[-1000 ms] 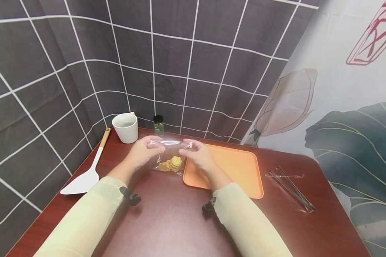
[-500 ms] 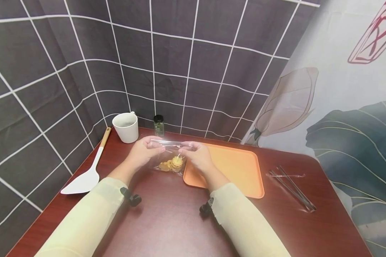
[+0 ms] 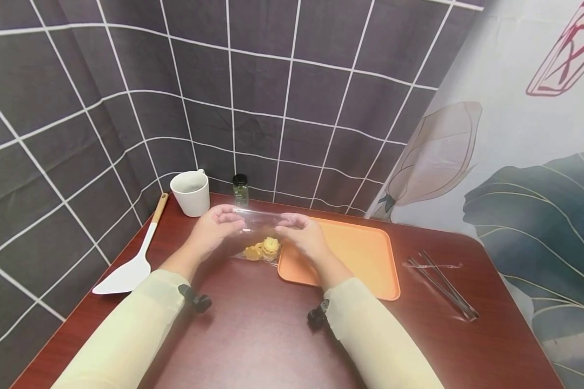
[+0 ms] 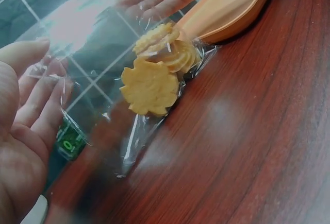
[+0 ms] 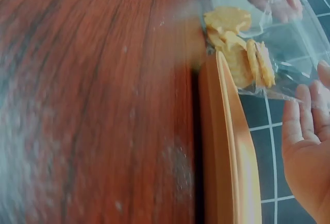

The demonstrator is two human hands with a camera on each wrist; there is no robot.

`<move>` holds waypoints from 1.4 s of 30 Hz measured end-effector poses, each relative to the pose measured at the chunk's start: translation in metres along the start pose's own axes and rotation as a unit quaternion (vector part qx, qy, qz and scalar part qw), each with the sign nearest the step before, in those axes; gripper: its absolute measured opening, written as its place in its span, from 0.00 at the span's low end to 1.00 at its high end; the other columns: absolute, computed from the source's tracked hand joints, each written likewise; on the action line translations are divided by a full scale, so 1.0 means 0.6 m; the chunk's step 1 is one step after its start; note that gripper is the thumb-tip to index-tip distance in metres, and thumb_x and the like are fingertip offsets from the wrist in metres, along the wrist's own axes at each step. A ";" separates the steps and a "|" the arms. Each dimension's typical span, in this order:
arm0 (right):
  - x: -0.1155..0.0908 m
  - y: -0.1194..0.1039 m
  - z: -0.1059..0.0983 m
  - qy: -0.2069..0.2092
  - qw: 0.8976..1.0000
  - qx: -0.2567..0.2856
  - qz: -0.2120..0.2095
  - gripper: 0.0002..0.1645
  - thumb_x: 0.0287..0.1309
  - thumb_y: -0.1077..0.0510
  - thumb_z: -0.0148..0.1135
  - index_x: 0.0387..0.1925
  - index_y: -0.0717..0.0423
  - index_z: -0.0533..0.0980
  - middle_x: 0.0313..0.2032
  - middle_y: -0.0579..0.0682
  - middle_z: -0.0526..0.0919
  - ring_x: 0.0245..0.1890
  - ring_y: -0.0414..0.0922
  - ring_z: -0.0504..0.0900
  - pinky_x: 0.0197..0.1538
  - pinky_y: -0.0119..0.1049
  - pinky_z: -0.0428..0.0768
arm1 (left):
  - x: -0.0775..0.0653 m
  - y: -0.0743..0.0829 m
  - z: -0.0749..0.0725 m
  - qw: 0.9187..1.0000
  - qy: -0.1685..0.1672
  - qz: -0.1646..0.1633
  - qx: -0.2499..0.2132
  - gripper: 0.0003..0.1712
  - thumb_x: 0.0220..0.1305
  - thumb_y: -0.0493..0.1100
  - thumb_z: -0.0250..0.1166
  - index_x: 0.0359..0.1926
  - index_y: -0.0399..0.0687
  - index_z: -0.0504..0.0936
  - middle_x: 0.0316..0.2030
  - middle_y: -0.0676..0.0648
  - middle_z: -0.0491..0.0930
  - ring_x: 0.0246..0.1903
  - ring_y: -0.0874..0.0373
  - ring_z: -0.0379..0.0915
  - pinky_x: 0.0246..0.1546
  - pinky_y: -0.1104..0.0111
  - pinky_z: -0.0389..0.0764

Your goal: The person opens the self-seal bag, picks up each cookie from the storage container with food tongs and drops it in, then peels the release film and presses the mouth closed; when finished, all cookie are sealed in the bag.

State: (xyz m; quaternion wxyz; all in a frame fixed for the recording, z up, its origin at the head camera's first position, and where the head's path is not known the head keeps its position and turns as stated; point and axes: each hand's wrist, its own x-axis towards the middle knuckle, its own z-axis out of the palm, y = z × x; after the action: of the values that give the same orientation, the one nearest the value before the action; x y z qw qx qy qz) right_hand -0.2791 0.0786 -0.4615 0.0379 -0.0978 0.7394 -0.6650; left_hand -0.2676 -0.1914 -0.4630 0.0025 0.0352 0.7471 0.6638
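Observation:
A clear plastic bag (image 3: pixel 259 224) hangs between the two hands above the table. Scalloped yellow crackers (image 3: pixel 271 246) lie in its bottom; one flower-shaped cracker (image 4: pixel 149 87) faces the left wrist view. The left hand (image 3: pixel 211 229) holds the upper left side of the bag between thumb and fingers. On the opposite side, the right hand (image 3: pixel 304 237) pinches the upper right edge, just over the left part of an orange tray (image 3: pixel 355 259). In the right wrist view the crackers (image 5: pixel 234 49) gather along the bag's lower edge, near the tray's rim.
At the back left stand a white mug (image 3: pixel 192 197) and a small black-capped jar (image 3: pixel 240 192). A white spatula (image 3: pixel 128 275) with a wooden handle lies along the left edge. Metal tongs (image 3: pixel 443 289) lie right of the tray, with a strip of clear plastic across them.
The hands have drawn slightly apart, and the upper part of the bag is stretched wider between them. The crackers have shifted a little to the right.

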 end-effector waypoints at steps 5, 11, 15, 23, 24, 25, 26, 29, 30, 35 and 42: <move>0.001 0.001 -0.010 0.006 1.000 0.021 0.005 0.23 0.62 0.65 0.75 0.59 0.60 0.84 0.52 0.60 0.91 0.45 0.38 0.90 0.53 0.33 0.89 | -0.003 -0.001 -0.011 1.000 0.002 0.006 -0.003 0.26 0.69 0.38 0.74 0.63 0.36 0.75 0.41 0.55 0.89 0.38 0.64 0.89 0.45 0.71 0.89; 0.003 0.002 -0.018 0.011 0.999 0.040 0.015 0.21 0.63 0.69 0.72 0.57 0.66 0.83 0.50 0.62 0.91 0.43 0.37 0.90 0.53 0.37 0.90 | -0.005 0.001 -0.019 1.000 0.000 0.002 -0.009 0.26 0.70 0.39 0.73 0.64 0.35 0.76 0.40 0.58 0.90 0.38 0.64 0.90 0.45 0.72 0.89; 0.002 0.001 -0.019 0.015 0.998 0.050 0.024 0.20 0.63 0.68 0.72 0.57 0.66 0.83 0.50 0.62 0.92 0.41 0.37 0.91 0.53 0.38 0.91 | -0.004 0.000 -0.019 0.999 0.000 0.000 -0.033 0.28 0.71 0.38 0.73 0.66 0.33 0.75 0.39 0.57 0.91 0.38 0.64 0.90 0.45 0.71 0.90; 0.000 -0.004 -0.015 0.012 0.998 0.047 0.027 0.20 0.64 0.65 0.74 0.57 0.64 0.85 0.51 0.61 0.92 0.42 0.38 0.92 0.52 0.39 0.91 | -0.003 -0.005 -0.022 0.997 0.003 -0.002 -0.077 0.29 0.71 0.34 0.70 0.68 0.29 0.72 0.36 0.58 0.91 0.37 0.65 0.90 0.44 0.70 0.91; 0.001 -0.004 -0.014 0.012 0.998 0.047 0.028 0.20 0.64 0.65 0.74 0.57 0.64 0.84 0.51 0.61 0.92 0.42 0.38 0.92 0.52 0.38 0.91 | -0.003 -0.006 -0.023 0.997 0.003 -0.003 -0.078 0.29 0.71 0.34 0.70 0.68 0.29 0.72 0.37 0.58 0.91 0.37 0.65 0.90 0.44 0.70 0.91; 0.001 -0.004 -0.013 0.013 0.998 0.047 0.029 0.21 0.64 0.65 0.74 0.58 0.65 0.84 0.51 0.61 0.92 0.42 0.38 0.92 0.52 0.38 0.91 | -0.003 -0.006 -0.024 0.997 0.001 -0.002 -0.079 0.28 0.72 0.34 0.70 0.68 0.28 0.72 0.38 0.57 0.91 0.37 0.65 0.90 0.44 0.69 0.91; 0.002 -0.004 -0.012 0.015 0.998 0.045 0.030 0.21 0.64 0.65 0.74 0.58 0.65 0.84 0.51 0.61 0.92 0.42 0.38 0.92 0.53 0.38 0.91 | -0.003 -0.006 -0.025 0.997 -0.001 -0.003 -0.080 0.28 0.72 0.34 0.70 0.67 0.29 0.72 0.39 0.57 0.91 0.38 0.65 0.90 0.44 0.69 0.91; 0.006 -0.005 -0.009 0.023 0.998 0.048 0.037 0.21 0.64 0.66 0.74 0.58 0.65 0.84 0.50 0.61 0.92 0.41 0.38 0.91 0.53 0.38 0.91 | 0.001 -0.007 -0.026 0.997 -0.003 -0.008 -0.076 0.26 0.74 0.36 0.69 0.67 0.30 0.73 0.42 0.57 0.92 0.42 0.66 0.90 0.46 0.69 0.91; 0.008 -0.005 -0.008 0.026 0.998 0.051 0.040 0.21 0.64 0.66 0.73 0.58 0.65 0.84 0.50 0.62 0.92 0.40 0.38 0.91 0.53 0.38 0.91 | 0.004 -0.007 -0.026 0.997 -0.004 -0.011 -0.073 0.26 0.74 0.37 0.69 0.67 0.31 0.73 0.43 0.56 0.91 0.43 0.66 0.90 0.47 0.69 0.91; 0.025 -0.001 -0.004 0.042 0.993 0.080 0.074 0.20 0.65 0.67 0.71 0.58 0.66 0.83 0.51 0.64 0.90 0.40 0.41 0.92 0.54 0.40 0.91 | 0.022 -0.008 -0.024 0.998 0.001 -0.031 -0.060 0.27 0.76 0.40 0.67 0.68 0.32 0.72 0.47 0.54 0.90 0.44 0.66 0.88 0.48 0.70 0.90; 0.049 0.013 -0.002 0.048 0.983 0.112 0.136 0.24 0.66 0.69 0.70 0.62 0.69 0.80 0.55 0.67 0.89 0.49 0.51 0.93 0.54 0.38 0.91 | 0.046 -0.028 -0.015 0.995 0.004 -0.073 -0.073 0.28 0.77 0.39 0.64 0.70 0.30 0.70 0.58 0.38 0.87 0.40 0.67 0.86 0.46 0.71 0.90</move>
State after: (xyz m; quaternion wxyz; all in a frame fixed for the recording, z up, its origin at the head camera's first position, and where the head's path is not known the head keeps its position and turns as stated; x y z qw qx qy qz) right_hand -0.3086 0.0750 -0.4668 0.1031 0.0399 0.6676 -0.7363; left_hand -0.2966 -0.2005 -0.4776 0.0507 -0.0219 0.6970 0.7150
